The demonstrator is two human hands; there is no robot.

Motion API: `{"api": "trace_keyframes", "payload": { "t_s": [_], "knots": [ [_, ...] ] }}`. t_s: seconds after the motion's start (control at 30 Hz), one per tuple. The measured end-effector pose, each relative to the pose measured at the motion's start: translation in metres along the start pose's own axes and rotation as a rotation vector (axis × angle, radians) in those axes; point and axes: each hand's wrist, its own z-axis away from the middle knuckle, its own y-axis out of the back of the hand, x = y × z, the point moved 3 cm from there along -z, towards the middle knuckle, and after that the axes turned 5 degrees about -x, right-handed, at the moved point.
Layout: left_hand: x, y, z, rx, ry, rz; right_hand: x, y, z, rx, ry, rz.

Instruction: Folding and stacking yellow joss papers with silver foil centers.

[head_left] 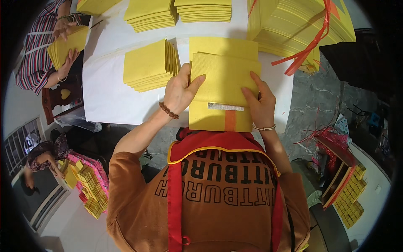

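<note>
Both my hands grip a stack of yellow paper [224,77] by its two sides. My left hand [181,89] has its thumb on the top face, with its fingers hidden behind the left edge. On the other side my right hand [262,101] pinches the right edge, thumb on top. Beneath the held stack lies more yellow paper [201,117], reaching out above and below it. A silver strip [225,106] and an orange band [230,121] show on that lower paper. Close to my left hand, a fanned stack of yellow paper [147,65] rests on the white table [105,101].
More yellow stacks [150,12] stand at the table's far side. A large yellow pile [289,25] with red plastic ties [308,52] fills the far right. At the left, a person in a striped top [35,54] holds yellow paper [69,46]. Bundles [90,185] lie lower left.
</note>
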Motion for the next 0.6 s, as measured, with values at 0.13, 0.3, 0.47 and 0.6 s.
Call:
{"api": "trace_keyframes", "payload": {
  "t_s": [0.13, 0.3, 0.47, 0.6],
  "knots": [
    [-0.004, -0.001, 0.001, -0.009, 0.126, 0.293, -0.006, 0.002, -0.001, 0.000, -0.015, 0.025],
    [0.048, 0.010, 0.003, 0.248, -0.523, -0.495, -0.004, 0.002, -0.003, -0.009, -0.018, 0.096],
    [0.052, -0.030, 0.001, -0.139, -0.680, -0.624, -0.008, 0.001, -0.005, -0.008, -0.014, 0.077],
    [0.040, -0.038, -0.001, -0.157, -0.636, -0.669, -0.006, -0.001, -0.005, -0.001, 0.021, 0.081]
  ]
}}
